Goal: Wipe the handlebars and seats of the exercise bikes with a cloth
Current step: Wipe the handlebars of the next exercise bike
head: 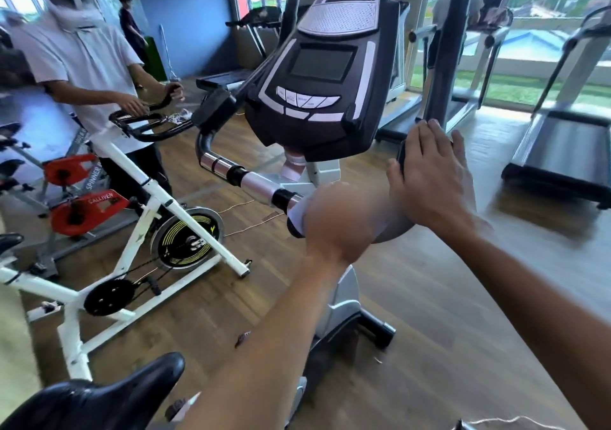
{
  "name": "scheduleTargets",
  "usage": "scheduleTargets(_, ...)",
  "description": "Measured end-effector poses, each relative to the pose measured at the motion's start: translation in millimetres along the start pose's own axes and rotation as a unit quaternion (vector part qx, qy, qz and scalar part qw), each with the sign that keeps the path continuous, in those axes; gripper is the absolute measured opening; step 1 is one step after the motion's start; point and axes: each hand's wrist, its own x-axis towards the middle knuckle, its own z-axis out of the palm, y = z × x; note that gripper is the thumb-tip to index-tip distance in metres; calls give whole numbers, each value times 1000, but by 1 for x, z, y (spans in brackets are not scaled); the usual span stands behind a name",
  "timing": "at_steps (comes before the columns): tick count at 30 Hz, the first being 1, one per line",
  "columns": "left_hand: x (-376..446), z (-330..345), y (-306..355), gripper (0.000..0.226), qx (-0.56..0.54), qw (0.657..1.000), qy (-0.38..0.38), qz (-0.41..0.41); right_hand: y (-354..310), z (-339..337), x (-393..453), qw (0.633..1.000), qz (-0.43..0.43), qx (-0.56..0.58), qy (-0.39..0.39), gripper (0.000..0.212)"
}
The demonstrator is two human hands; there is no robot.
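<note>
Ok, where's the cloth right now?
Centre of the head view: the white cloth is bunched under the left hand on the handlebar, below the console.

console [325, 76] blocks ahead, white bike [139, 218] left (close), floor [429, 297] rt open

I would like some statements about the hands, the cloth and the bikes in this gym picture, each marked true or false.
1. The left hand holds a white cloth on the handlebar. True.
2. The right hand is curled into a fist. False: its fingers are straight, laid against the right-side grip.
3. The console screen shows numbers. False: it is dark.
4. Another person stands at the white spin bike. True.
5. The black seat is being wiped. False: no hand touches it.
</note>
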Motion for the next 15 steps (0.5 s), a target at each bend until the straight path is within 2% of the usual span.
scheduleTargets(3,-27,3,17,32,-11,997,54,-49,-1,0,-1,1000,-3,3,1,71)
scheduleTargets(5,-23,2,15,34,-25,998,55,-33,0,0,0,1000,1,1,-1,74)
scheduleTargets(8,4,-2,1,36,24,1000,9,15,-1,1,1,1000,-3,1,1,76)
scheduleTargets(11,12,-2,4,38,36,999,-27,-5,1,2,2,1000,-2,-2,0,78)
scheduleTargets(15,-24,4,20,31,-19,997,52,-53,1,1,0,1000,1,1,-5,74)
